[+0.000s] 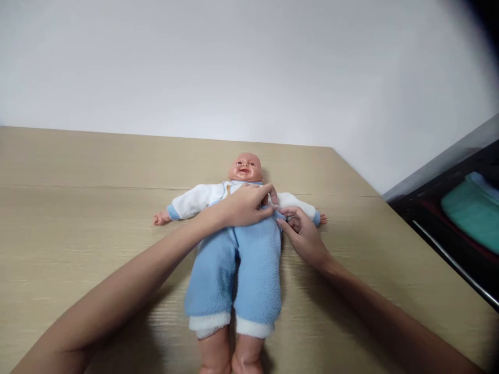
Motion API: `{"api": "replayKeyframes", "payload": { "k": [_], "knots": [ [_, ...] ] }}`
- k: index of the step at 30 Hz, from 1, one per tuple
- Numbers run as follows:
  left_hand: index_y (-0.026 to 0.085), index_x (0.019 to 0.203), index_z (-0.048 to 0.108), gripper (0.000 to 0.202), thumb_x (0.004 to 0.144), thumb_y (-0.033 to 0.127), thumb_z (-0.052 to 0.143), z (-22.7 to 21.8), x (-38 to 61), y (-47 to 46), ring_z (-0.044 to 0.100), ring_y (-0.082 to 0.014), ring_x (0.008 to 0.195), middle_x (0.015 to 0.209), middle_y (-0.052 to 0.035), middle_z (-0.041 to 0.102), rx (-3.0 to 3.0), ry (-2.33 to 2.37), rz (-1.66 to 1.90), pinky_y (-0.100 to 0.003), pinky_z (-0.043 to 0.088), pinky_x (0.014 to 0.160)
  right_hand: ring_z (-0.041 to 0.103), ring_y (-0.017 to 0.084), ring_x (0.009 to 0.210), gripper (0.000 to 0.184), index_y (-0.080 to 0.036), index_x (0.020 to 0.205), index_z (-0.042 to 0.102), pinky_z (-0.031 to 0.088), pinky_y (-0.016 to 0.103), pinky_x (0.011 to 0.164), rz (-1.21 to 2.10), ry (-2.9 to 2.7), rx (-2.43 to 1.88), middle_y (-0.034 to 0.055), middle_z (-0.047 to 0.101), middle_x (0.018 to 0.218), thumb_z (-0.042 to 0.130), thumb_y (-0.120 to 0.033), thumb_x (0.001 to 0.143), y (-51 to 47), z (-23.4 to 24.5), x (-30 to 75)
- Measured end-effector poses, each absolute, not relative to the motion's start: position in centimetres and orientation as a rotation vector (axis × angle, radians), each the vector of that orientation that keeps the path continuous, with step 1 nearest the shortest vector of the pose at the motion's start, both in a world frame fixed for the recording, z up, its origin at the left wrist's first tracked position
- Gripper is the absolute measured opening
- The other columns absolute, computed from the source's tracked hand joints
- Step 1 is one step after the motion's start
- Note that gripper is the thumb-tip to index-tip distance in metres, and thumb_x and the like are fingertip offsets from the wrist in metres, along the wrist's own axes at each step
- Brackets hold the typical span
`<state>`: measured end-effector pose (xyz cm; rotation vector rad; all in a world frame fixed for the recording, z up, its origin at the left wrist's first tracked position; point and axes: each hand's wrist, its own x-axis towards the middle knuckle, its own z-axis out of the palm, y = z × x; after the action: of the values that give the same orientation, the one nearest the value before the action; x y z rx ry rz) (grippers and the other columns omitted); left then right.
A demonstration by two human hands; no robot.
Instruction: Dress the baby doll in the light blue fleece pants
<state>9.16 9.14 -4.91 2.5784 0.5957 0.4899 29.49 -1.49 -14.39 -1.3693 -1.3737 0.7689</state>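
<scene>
A baby doll [247,167] lies on its back on the table, head away from me and arms spread out. It wears a white top [197,200] with blue cuffs and fuzzy blue pants [258,259] with white cuffs. My left hand [249,204] lies across the doll's chest and waist, its thumb and bent fingers closed on clothing at the doll's side. Beside that same side, my right hand [303,232] pinches the blue edge of the pants between thumb and fingers. The waist is partly hidden under my left hand.
The wooden table [78,244] has a seam running across it behind the doll's arms. A pale wall [218,67] rises beyond its far edge. To the right, past the table edge, are a dark surface and a folded green cloth [473,213].
</scene>
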Motion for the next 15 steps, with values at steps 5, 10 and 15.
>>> {"api": "replayKeyframes", "payload": {
  "k": [5, 10, 15],
  "knots": [
    [0.019, 0.11, 0.056, 0.011, 0.101, 0.023, 0.057, -4.33, 8.48, 9.49, 0.061, -0.0202, 0.081, 0.092, -0.0033, 0.066, 2.629, 0.532, 0.518, -0.033, 0.044, 0.076, 0.048, 0.017, 0.066, 0.028, -0.022, 0.106, 0.069, 0.037, 0.033, 0.06, 0.649, -1.478, -1.419, -0.0021, 0.052, 0.076, 0.069, -0.05, 0.102, -1.53, -14.33, 29.71],
    [0.017, 0.107, 0.062, 0.015, 0.104, 0.031, 0.059, -4.55, 8.37, 9.82, 0.061, -0.0258, 0.098, 0.098, -0.0092, 0.066, 2.864, 0.443, 0.484, -0.037, 0.047, 0.088, 0.048, 0.017, 0.066, 0.023, -0.021, 0.1, 0.07, 0.037, 0.034, 0.061, 0.508, -1.537, -1.456, -0.0008, 0.055, 0.079, 0.068, -0.043, 0.103, -1.64, -13.95, 29.47],
    [0.015, 0.098, 0.066, 0.03, 0.108, 0.041, 0.054, -4.61, 8.53, 9.76, 0.06, -0.029, 0.101, 0.096, -0.0121, 0.068, 3.021, 0.462, 0.433, -0.041, 0.048, 0.092, 0.047, 0.016, 0.065, 0.022, -0.021, 0.098, 0.069, 0.037, 0.034, 0.061, 0.477, -1.552, -1.452, -0.0013, 0.054, 0.079, 0.068, -0.042, 0.103, -1.7, -13.74, 29.35]
  ]
}}
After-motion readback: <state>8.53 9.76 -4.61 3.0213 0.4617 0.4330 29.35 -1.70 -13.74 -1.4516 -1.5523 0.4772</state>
